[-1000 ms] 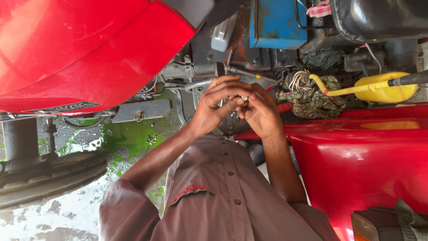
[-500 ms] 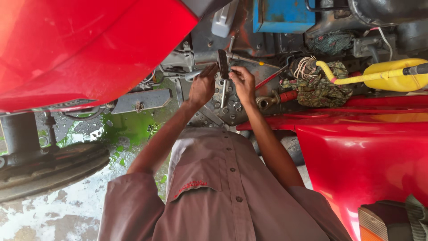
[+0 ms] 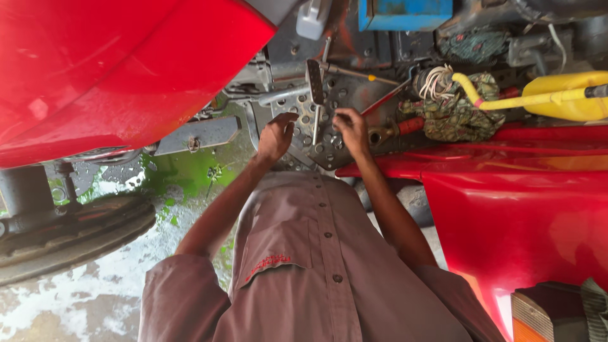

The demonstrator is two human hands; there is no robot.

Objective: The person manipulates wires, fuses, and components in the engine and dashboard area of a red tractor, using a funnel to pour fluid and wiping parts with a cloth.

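Observation:
My left hand (image 3: 276, 135) rests against a perforated grey metal footplate (image 3: 342, 95) of a red tractor, its fingers loosely apart and holding nothing. My right hand (image 3: 352, 128) is a little to the right on the same plate, with its fingertips bunched together against the holes. Whether they pinch a small part is too small to tell. Between the two hands a thin metal pedal lever (image 3: 315, 120) rises to a dark ribbed pedal pad (image 3: 314, 78). My grey-brown buttoned shirt (image 3: 316, 266) fills the lower middle of the view.
Red fenders stand on both sides (image 3: 114, 63) (image 3: 525, 215). A bundled rag with cords (image 3: 453, 104) and a yellow jug with a hose (image 3: 563, 95) lie to the right of the plate. Above is a blue box (image 3: 405, 12). A tyre (image 3: 69, 234) and wet, green-stained ground (image 3: 183, 174) are at lower left.
My hands were pressed together near my chest a second ago. They have since reached out to the footplate and moved apart, one on each side of the pedal lever.

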